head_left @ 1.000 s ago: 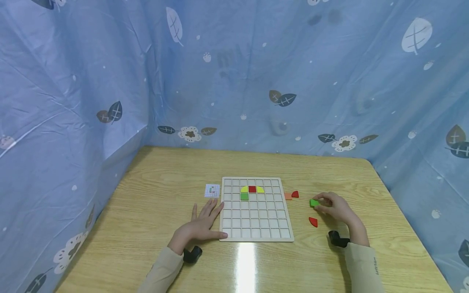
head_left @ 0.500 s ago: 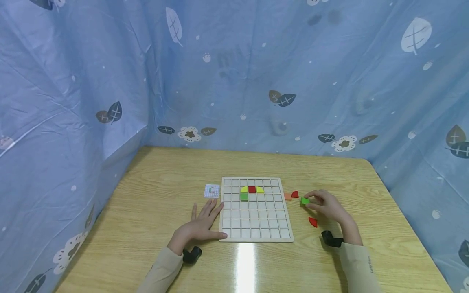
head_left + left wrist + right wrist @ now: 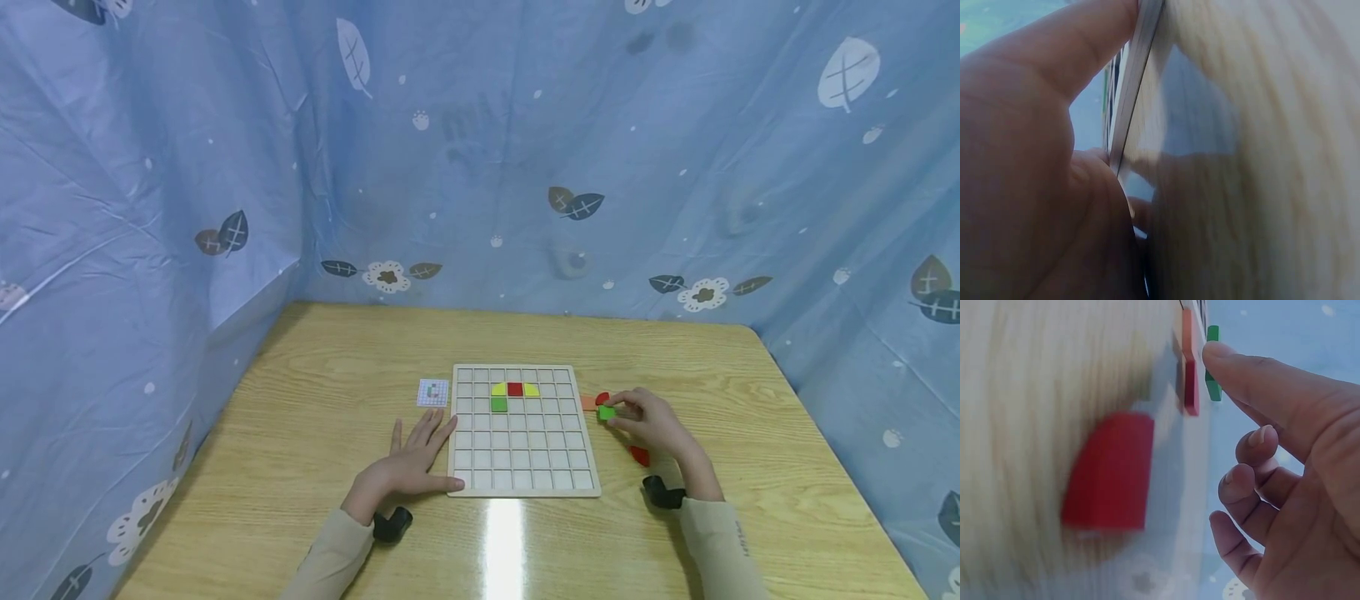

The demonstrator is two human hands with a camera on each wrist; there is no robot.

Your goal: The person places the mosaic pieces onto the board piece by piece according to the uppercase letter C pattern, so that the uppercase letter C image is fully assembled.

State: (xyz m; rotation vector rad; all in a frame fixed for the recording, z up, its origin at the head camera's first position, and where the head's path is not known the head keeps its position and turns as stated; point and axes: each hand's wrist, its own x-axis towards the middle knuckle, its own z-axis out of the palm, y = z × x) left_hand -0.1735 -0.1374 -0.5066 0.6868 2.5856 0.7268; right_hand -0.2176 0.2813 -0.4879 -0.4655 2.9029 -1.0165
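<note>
1. Head view first: my right hand (image 3: 660, 423) has a bright green, flat square block (image 3: 606, 413) pinched between thumb and fingertips, the gap only as wide as the block. It's just off the right side of the pale wooden grid board (image 3: 523, 490).
2. Right by it there's a flat orange block (image 3: 588, 403) at the board's edge, with a red quarter-round block (image 3: 602, 398) beside that. Another red quarter-round block (image 3: 639, 456) sits nearer me, below my hand.
3. My left hand (image 3: 408, 468) is spread with fingers pretty straight, gripping nothing. Thumb's on the board's near left corner, and the fingertips reach toward a small white card with a printed grid (image 3: 432, 392).
4. On the board, a red square block (image 3: 514, 389) sits between two yellow quarter-round blocks (image 3: 531, 390), and a darker green square block (image 3: 498, 404) is just below the left yellow one.
5. Left wrist cam: mostly palm, with my thumb up against the board's side edge and the wood-grain tabletop (image 3: 1260, 156) alongside. Fingertips are mostly hidden.
6. Right wrist cam: thumb tip on the green block, other fingers loosely bent. The nearer red piece looks huge and blurry.
</note>
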